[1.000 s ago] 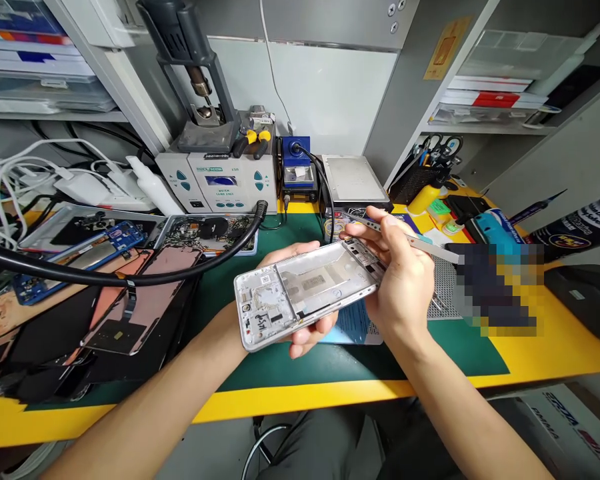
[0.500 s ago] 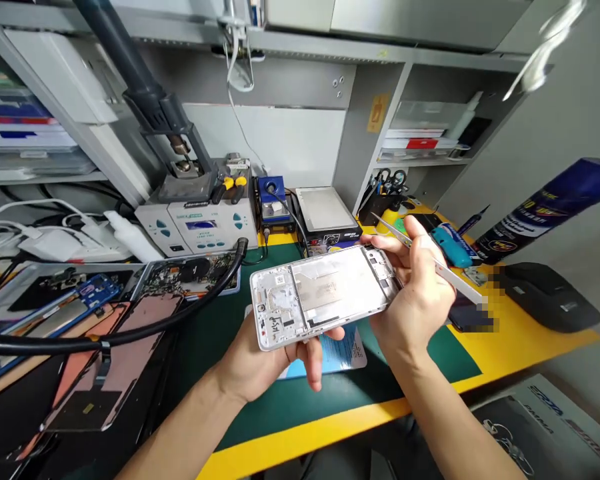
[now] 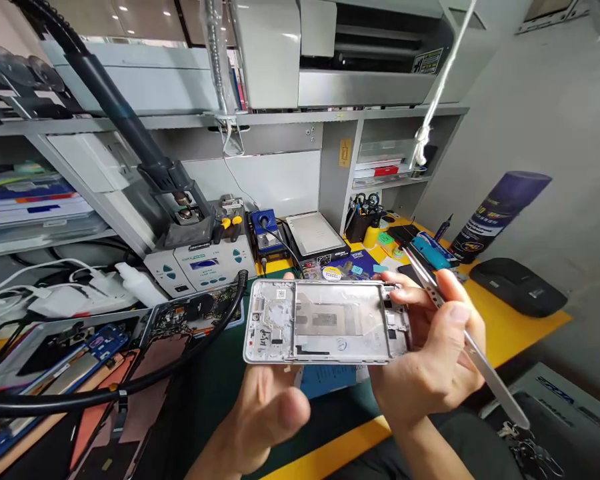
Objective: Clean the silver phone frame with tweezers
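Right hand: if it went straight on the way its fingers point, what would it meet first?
The phone frame: its near end looks right at the fingers of the right hand, though exact contact is hard to judge.

This place is looking like a phone repair workshop. A rework station [image 3: 205,270] is standing on the bench [image 3: 505,333] below shelves [image 3: 290,120], phone parts [image 3: 157,353] and circuit boards [image 3: 200,317] are lying piled at the left, and a bare phone frame [image 3: 340,317] and tweezers [image 3: 497,383] are being held up in front.
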The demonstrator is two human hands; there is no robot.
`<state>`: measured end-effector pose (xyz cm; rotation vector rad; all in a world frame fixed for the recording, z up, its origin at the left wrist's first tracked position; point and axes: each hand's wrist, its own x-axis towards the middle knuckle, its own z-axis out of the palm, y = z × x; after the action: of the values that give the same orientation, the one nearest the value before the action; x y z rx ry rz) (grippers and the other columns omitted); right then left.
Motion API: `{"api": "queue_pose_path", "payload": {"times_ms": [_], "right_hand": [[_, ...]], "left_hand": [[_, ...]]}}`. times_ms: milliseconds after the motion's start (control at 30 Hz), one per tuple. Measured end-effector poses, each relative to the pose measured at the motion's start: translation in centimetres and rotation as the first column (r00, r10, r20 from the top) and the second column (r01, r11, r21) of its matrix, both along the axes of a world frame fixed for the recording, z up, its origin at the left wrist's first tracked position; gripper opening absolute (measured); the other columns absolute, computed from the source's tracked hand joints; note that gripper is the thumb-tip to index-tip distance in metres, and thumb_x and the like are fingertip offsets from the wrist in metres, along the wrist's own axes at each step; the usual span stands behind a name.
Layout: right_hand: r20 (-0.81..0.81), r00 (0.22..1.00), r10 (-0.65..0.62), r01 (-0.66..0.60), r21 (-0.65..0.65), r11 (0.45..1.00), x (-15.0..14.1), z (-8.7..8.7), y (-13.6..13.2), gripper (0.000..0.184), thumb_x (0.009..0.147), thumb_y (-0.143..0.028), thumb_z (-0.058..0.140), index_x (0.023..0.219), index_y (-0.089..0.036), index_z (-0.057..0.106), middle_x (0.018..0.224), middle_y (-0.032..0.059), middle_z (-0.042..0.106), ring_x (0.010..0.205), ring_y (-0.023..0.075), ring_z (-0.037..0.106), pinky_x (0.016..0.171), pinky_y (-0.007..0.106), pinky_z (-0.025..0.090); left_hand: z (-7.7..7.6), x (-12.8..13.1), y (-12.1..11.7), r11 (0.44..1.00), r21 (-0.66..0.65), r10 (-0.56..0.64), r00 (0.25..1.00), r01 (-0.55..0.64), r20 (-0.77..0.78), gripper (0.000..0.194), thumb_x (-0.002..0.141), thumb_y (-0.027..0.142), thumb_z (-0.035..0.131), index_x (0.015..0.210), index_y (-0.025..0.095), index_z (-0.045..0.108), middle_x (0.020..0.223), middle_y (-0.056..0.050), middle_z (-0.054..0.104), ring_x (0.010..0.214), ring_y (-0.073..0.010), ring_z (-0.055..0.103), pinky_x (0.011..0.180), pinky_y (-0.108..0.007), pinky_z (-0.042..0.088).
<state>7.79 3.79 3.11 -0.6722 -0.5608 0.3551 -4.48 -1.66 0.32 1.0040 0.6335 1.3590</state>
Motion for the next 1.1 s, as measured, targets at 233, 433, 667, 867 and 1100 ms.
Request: {"api": "queue_pose_path", "payload": {"times_ms": [233,433,667,867,1100], "right_hand": [[-0.126,0.982,0.141,-0.162,-0.176,0.971,-2.4,-2.1,-2.2,0.02,0.104,-0.04,0.061,0.114,-0.026,0.071,0.082,0.0028,0.073,0.095,0.0267,0.077,0.09,0.043,0.063],[-0.191,0.961,0.199,-0.239,-0.218,0.946,-2.6,-2.8,-3.6,0.028,0.104,-0.044,0.058,0.12,-0.022,0.065,0.097,0.0065,0.081,0.102,0.0265,0.078,0.093,0.043,0.063],[-0.233,0.952,0.198,-0.246,-0.198,0.949,-1.2,-1.9,-5.2,0.029,0.104,-0.047,0.056,0.12,-0.024,0.067,0.1,0.0056,0.08,0.101,0.0244,0.077,0.087,0.038,0.062],[-0.238,0.954,0.182,-0.237,-0.228,0.945,0.0,-1.7,-6.1,0.027,0.104,-0.045,0.057,0.116,-0.024,0.068,0.093,0.0012,0.079,0.091,0.0203,0.077,0.081,0.033,0.06],[-0.223,0.959,0.176,-0.238,-0.296,0.925,-0.4,-3.7,-7.2,0.032,0.105,-0.047,0.054,0.12,-0.021,0.066,0.098,0.005,0.079,0.097,0.0221,0.077,0.086,0.037,0.062]], "left_hand": [[-0.4,1.9,1.7,0.93,-0.021,0.365,0.911,-0.368,0.194,0.097,0.062,0.092,0.069,0.139,0.034,0.064,0.141,-0.011,0.068,0.138,-0.0407,0.058,0.11,-0.051,0.053],[0.9,2.3,1.2,0.944,-0.035,0.329,0.924,-0.329,0.197,0.086,0.065,0.091,0.068,0.127,0.031,0.068,0.121,-0.008,0.076,0.123,-0.0386,0.068,0.1,-0.05,0.059],[0.7,3.3,-0.1,0.939,-0.034,0.341,0.918,-0.342,0.202,0.093,0.061,0.09,0.072,0.133,0.031,0.066,0.12,-0.008,0.076,0.124,-0.0353,0.068,0.098,-0.043,0.062],[1.0,3.7,-1.6,0.946,-0.097,0.323,0.914,-0.309,0.245,0.092,0.068,0.093,0.064,0.133,0.028,0.067,0.131,-0.011,0.074,0.132,-0.04,0.063,0.104,-0.05,0.058],[3.1,4.0,-1.4,0.953,-0.177,0.29,0.902,-0.244,0.319,0.086,0.085,0.092,0.035,0.122,0.024,0.072,0.107,-0.01,0.076,0.109,-0.0342,0.072,0.097,-0.05,0.06]]}}
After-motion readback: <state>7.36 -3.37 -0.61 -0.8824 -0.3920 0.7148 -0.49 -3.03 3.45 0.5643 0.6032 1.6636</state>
